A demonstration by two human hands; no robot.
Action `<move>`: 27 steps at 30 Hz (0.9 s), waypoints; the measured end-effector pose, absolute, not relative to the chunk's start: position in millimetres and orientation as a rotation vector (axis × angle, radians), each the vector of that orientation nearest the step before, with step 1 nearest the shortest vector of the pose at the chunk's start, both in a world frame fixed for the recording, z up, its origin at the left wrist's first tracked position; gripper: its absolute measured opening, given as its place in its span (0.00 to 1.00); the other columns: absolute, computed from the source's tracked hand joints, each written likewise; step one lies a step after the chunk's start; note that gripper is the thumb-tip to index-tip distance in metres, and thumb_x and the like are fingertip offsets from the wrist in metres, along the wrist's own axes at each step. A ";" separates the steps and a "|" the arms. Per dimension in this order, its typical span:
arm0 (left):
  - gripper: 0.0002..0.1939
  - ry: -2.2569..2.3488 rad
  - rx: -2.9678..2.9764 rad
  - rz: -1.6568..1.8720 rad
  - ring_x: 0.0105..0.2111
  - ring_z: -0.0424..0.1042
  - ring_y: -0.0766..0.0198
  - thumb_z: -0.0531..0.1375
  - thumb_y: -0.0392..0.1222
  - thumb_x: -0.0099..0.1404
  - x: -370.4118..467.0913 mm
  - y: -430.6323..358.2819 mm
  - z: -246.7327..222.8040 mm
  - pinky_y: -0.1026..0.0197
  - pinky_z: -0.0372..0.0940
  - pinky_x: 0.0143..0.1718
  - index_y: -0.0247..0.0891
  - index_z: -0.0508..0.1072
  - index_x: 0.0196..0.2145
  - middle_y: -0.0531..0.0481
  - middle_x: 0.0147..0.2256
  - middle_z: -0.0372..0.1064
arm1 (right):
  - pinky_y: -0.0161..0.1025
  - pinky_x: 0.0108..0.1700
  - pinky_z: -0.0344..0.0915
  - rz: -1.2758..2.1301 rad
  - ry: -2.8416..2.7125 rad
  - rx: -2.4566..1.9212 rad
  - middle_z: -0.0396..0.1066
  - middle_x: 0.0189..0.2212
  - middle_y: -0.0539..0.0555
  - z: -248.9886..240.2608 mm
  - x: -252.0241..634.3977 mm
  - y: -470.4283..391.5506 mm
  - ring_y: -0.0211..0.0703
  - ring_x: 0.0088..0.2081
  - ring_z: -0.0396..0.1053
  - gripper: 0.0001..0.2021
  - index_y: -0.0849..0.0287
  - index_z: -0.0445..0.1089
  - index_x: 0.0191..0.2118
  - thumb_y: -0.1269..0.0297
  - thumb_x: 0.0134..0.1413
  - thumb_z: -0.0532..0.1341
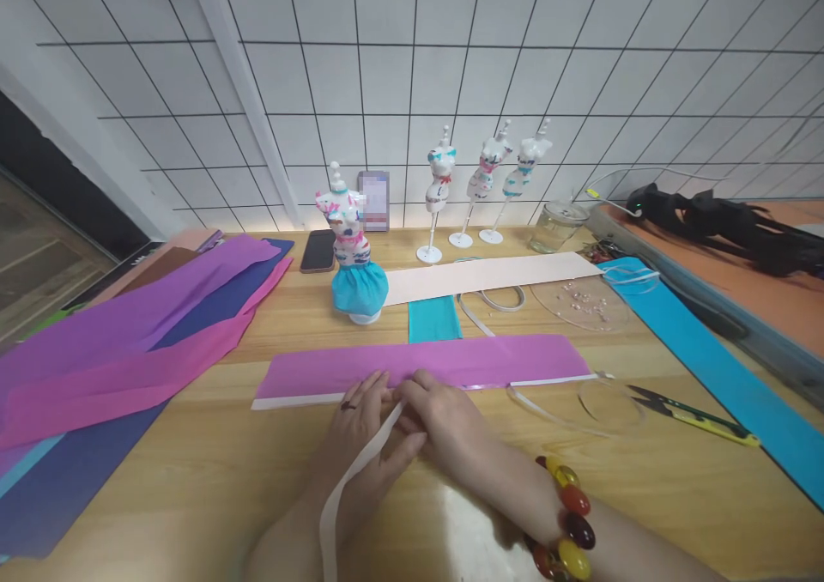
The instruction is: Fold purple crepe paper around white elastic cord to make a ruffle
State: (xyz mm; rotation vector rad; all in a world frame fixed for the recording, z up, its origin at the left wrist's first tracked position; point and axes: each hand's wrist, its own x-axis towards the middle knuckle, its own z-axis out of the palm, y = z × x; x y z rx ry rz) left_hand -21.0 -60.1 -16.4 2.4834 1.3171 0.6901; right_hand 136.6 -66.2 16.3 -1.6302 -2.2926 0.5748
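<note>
A purple fabric strip (425, 360) lies across the table in front of me, with a white tape (296, 402) along its near edge. My left hand (360, 432) lies over that edge, fingers stretched out and a dark ring on one. Beside it, my right hand (447, 419) has its fingers bent and closed on the white tape at the strip's edge; the fingertips are partly hidden. From there the loose length of tape runs over my left hand to the bottom of the view. A bead bracelet (575, 500) circles my right wrist.
Coloured fabric pieces (148, 324) lie at left. Behind the strip are a mannequin in a blue skirt (359, 288), a pale strip (495, 277) and a blue square (435, 319). Thread snips (699, 415) and a long blue strip (727, 367) lie at right. Several small mannequins (441, 174) stand farther back.
</note>
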 end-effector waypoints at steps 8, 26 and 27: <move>0.31 1.280 2.577 0.662 0.56 0.58 0.49 0.54 0.56 0.60 -23.6 -60.6 -23.5 0.44 0.56 0.55 0.32 0.57 0.54 0.34 0.55 0.60 | 0.34 0.33 0.57 0.539 -2.163 -1.578 0.65 0.29 0.51 21.1 155.1 -69.9 0.38 0.30 0.63 0.04 0.58 0.62 0.31 0.72 0.54 0.52; 0.28 1.306 2.717 0.495 0.51 0.63 0.48 0.50 0.58 0.63 -24.6 -62.1 -18.0 0.44 0.59 0.51 0.38 0.65 0.53 0.40 0.51 0.65 | 0.34 0.29 0.59 0.959 -1.165 -1.626 0.68 0.24 0.49 15.9 216.7 -103.5 0.38 0.26 0.63 0.10 0.57 0.63 0.29 0.56 0.49 0.61; 0.28 1.315 2.714 0.474 0.50 0.64 0.48 0.50 0.58 0.63 -24.5 -62.5 -17.7 0.44 0.59 0.51 0.38 0.65 0.53 0.40 0.51 0.65 | 0.35 0.30 0.60 0.959 -1.143 -1.609 0.68 0.25 0.49 15.0 217.5 -103.5 0.38 0.27 0.63 0.11 0.57 0.63 0.29 0.56 0.48 0.62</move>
